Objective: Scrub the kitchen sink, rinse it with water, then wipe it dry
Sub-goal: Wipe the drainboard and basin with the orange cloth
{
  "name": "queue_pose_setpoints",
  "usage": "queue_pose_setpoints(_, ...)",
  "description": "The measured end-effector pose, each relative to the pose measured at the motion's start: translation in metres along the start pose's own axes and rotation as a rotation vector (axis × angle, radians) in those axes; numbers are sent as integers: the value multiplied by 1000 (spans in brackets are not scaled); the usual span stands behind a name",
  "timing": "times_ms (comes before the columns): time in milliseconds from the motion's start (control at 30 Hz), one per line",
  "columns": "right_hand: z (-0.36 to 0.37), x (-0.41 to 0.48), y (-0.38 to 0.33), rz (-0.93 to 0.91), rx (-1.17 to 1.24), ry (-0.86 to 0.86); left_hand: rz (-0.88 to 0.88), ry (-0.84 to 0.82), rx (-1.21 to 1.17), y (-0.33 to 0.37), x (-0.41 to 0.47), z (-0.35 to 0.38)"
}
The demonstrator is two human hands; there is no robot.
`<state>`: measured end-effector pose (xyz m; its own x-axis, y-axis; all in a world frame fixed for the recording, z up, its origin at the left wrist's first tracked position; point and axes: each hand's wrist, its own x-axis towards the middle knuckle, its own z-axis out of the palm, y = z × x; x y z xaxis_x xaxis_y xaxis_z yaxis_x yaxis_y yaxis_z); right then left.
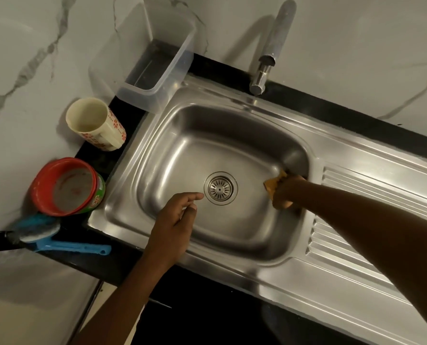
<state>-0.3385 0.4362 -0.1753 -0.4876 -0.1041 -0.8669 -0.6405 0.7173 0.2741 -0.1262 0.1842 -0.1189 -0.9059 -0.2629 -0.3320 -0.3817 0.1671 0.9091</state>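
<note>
A stainless steel sink (pixel 172 135) fills the middle of the view, with a round drain (pixel 220 188) in its floor. My right hand (pixel 286 192) grips an orange-yellow cloth or sponge (pixel 273 184) and presses it against the basin's right wall. My left hand (pixel 176 220) hovers over the near left part of the basin, fingers loose and holding nothing, fingertips close to the drain. A chrome tap (pixel 269 56) stands at the back, with no water running.
On the black counter at the left stand a clear plastic tub (pixel 155 68), a cream floral mug (pixel 95 124) and a red-rimmed round container (pixel 68 186). A blue brush (pixel 58 241) lies near the front left. A ribbed draining board (pixel 381 195) extends to the right.
</note>
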Motion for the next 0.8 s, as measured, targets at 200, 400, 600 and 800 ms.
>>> queue_pose_setpoints(200, 22, -9, -48, -57, 28, -149, 26, -22, 39, 1, 2, -4)
queue_pose_setpoints(400, 42, -18, -77, -156, 58, -352, 34, -60, 64, 5, 3, -15)
queue_pose_setpoints(600, 34, -34, -104, -302, 201, -366, 41, -106, 82, 11, 12, -31)
queue_pose_setpoints(800, 10, -28, -142, -320, 854, -387, 63, -150, 138, 14, 28, -54)
